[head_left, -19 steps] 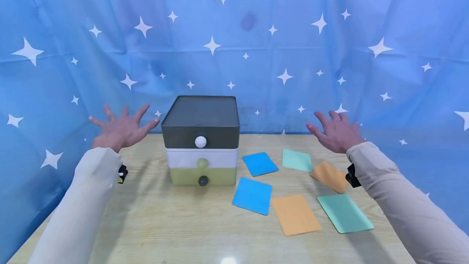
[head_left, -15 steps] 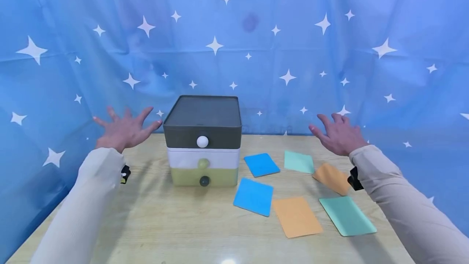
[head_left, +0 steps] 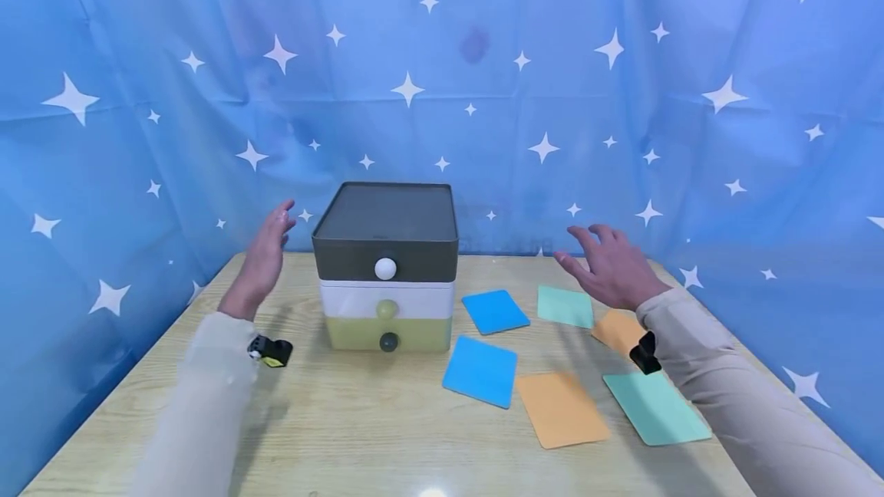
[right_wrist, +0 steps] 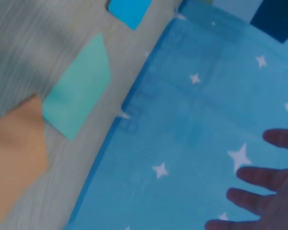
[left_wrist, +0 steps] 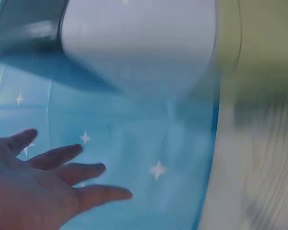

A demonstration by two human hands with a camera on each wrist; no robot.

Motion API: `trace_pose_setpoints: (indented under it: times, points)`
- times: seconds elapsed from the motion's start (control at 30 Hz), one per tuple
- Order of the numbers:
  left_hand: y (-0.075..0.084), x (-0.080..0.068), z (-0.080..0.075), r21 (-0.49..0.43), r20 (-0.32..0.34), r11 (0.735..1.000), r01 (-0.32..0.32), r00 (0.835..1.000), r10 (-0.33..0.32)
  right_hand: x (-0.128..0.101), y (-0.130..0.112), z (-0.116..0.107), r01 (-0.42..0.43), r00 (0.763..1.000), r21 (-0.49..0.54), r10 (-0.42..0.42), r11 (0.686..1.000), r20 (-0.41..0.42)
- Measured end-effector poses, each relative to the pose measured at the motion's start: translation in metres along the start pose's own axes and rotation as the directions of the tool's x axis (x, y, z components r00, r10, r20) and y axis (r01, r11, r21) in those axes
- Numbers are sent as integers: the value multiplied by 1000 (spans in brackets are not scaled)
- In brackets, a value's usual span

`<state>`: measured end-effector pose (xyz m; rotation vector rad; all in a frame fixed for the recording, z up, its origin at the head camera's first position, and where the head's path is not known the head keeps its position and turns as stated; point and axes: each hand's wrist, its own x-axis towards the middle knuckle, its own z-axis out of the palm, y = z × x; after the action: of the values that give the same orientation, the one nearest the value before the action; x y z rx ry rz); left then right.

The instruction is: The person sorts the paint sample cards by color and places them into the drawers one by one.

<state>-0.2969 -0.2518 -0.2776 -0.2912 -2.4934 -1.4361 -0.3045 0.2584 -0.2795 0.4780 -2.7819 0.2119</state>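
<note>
Left hand [head_left: 261, 258] in the air, left of the three-tier drawer box [head_left: 388, 248], apart from it; fingers extended, spread in the left wrist view. Right hand [head_left: 615, 271] raised over the right side of the worktop [head_left: 359, 420], palm wide, fingers parted. Box upright, left of centre: dark grey tier on top with white knob [head_left: 385, 269], white tier with green knob [head_left: 387, 309], olive tier at the bottom with black knob [head_left: 389, 342]. Right of it, six flat sheets. Far row: far blue sheet [head_left: 495, 311], far mint sheet [head_left: 565, 306], far orange sheet [head_left: 617, 330], the last partly covered by the right wrist. Near row: near blue sheet [head_left: 479, 372], near orange sheet [head_left: 562, 409], near mint sheet [head_left: 656, 407]. Star-printed blue curtain [head_left: 483, 44] behind.
</note>
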Motion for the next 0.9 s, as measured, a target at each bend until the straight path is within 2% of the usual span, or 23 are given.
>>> trace_pose_setpoints:
  times: [0.07,0.13,0.23,0.37,0.43,0.6,0.9]
  points:
    - [-2,-3,14,-133,-29,991,-32,999,28,-3,-4,2,17,1000,21,-16,1000,-12]
    - [-2,-6,26,-227,-53,972,-59,997,48,-5,-8,5,33,999,37,-33,999,-18]
    - [-2,-6,41,-308,-76,946,-100,994,81,-9,-16,9,56,998,58,-54,997,-25]
    - [-2,-6,53,-394,-97,912,-116,992,85,-14,-28,16,81,996,81,-78,993,-33]
    - [-2,-6,56,-425,-107,898,-117,991,79,-16,-35,19,95,995,103,-91,990,-40]
    - [-1,-5,59,-447,-114,885,-132,989,90,-17,-53,26,131,990,156,-122,979,-66]
    - [-4,-4,60,-449,-111,884,-133,989,93,-17,-81,39,138,990,255,-131,957,-44]
